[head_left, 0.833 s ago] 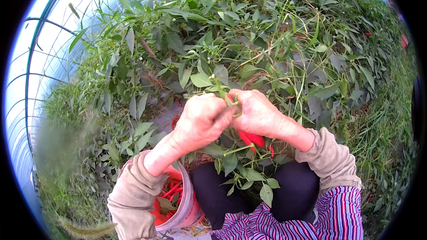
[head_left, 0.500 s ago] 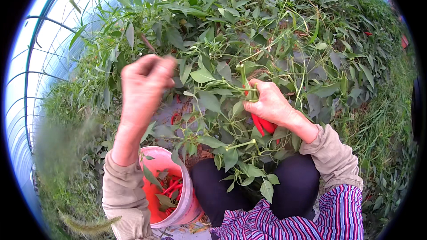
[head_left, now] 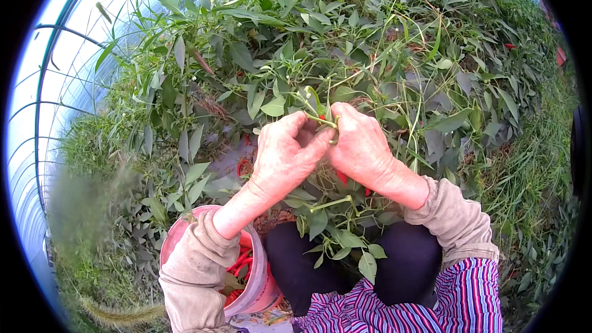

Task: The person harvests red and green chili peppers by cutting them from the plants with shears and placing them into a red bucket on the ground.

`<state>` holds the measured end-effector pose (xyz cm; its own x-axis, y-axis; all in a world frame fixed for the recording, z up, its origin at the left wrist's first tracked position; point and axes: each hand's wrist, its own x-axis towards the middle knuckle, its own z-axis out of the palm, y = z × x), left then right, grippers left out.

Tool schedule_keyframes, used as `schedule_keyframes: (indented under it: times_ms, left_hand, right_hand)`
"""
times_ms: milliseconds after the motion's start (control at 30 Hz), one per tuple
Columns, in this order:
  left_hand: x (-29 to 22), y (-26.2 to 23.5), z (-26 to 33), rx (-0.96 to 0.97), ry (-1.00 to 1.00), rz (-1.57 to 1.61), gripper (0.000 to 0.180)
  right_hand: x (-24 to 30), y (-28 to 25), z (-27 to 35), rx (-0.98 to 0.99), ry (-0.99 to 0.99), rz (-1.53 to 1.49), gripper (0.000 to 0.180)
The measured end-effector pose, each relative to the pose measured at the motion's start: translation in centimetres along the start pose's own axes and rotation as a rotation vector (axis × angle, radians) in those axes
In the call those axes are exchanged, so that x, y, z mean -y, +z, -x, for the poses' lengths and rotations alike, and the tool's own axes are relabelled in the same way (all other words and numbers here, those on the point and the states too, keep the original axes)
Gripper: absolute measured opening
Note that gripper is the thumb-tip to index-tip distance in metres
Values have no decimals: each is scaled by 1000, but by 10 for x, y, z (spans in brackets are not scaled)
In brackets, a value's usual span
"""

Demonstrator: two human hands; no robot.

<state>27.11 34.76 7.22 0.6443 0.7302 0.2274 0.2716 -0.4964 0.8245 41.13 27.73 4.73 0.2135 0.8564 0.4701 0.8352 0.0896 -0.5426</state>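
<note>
Both my hands meet at the centre of the frame, in front of the pepper plant (head_left: 345, 55). My left hand (head_left: 285, 155) is closed, its fingertips pinched on a thin green stem (head_left: 322, 119) just above the middle. My right hand (head_left: 361, 147) is closed too, curled beside the left and touching it, with its thumb and fingers on the same stem. A small bit of red shows at the stem between my fingertips. More red peppers (head_left: 341, 177) peek out under my right palm, so that hand holds them against itself; how many I cannot tell.

The pink bucket (head_left: 262, 271) sits at the lower left of the frame, below my left forearm, with red peppers and some leaves inside. My dark-trousered knees are at the bottom centre, just right of the bucket. Leaves and grass fill the upper and right parts of the frame.
</note>
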Motion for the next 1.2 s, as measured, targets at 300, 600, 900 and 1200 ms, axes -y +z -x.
schedule_keyframes:
  times_ms: [300,600,900,1200]
  left_hand:
    - [5,-33,-4,-238,339,-240,13]
    - [14,-68,-7,32,128,-251,39]
    - [0,-32,1,406,-159,364,26]
    - [-8,-63,53,399,322,252,20]
  right_hand:
    - [-15,3,3,98,29,1,33]
    - [-29,-12,2,95,158,-780,28]
    - [-1,-27,11,198,147,-789,27]
    - [-25,-1,7,-10,-50,-44,29]
